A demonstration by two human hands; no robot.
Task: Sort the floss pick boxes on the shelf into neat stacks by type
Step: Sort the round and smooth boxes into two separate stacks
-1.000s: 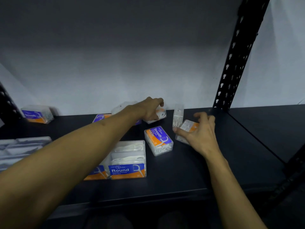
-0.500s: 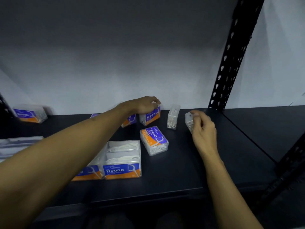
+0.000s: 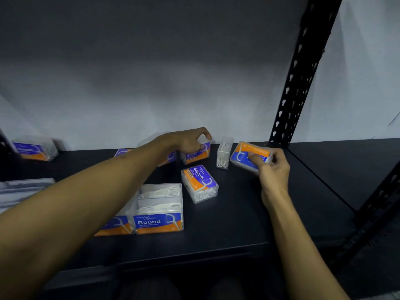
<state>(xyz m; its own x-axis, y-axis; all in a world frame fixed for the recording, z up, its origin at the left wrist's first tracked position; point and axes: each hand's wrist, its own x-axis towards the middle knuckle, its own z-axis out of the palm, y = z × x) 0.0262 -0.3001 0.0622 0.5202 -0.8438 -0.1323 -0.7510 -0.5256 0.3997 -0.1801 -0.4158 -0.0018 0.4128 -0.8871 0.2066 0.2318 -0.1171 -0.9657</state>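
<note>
My left hand (image 3: 190, 140) rests on top of an upright "Smooth" floss box (image 3: 198, 154) at the back of the black shelf (image 3: 238, 224), fingers closed over its lid. My right hand (image 3: 272, 167) holds another small blue-and-orange floss box (image 3: 249, 153) tilted just above the shelf, label facing me. Between them a clear box (image 3: 224, 155) stands on end. A further "Smooth" box (image 3: 200, 182) lies flat in the middle. Two larger "Round" boxes (image 3: 159, 210) sit side by side near the front, the left one (image 3: 114, 224) partly hidden by my forearm.
Another small box (image 3: 35, 148) sits at the far back left, and clear flat trays (image 3: 23, 189) lie at the left edge. A perforated black upright (image 3: 296, 83) stands at the back right. A white wall backs the shelf.
My right hand has turned its box so the label faces me and raised it slightly. My left hand has stood its box upright at the back and still holds it.
</note>
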